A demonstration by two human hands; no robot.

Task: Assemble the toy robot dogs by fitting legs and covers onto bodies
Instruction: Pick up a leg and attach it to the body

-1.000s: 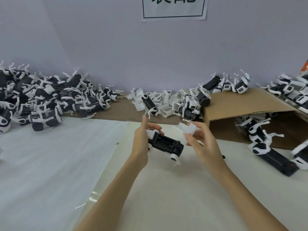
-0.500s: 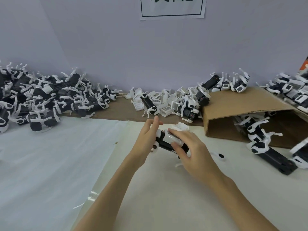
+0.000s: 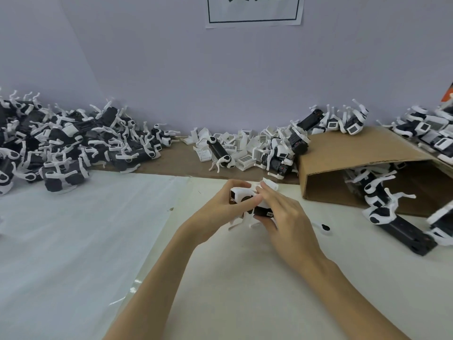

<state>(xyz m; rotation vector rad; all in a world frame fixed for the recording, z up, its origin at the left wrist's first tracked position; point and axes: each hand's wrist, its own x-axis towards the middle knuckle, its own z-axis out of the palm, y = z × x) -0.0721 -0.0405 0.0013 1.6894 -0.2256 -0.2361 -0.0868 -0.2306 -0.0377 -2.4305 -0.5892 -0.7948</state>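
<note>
table far-left: dog pile (image 3: 61, 146)
far edge, centre: covers heap (image 3: 235, 148)
right: cardboard box (image 3: 355, 165), dogs on and in it
centre: both hands hold 1 dog (image 3: 247, 200)

Toy dog (image 3: 245, 196) largely behind hands (image 3: 282, 217)
</note>
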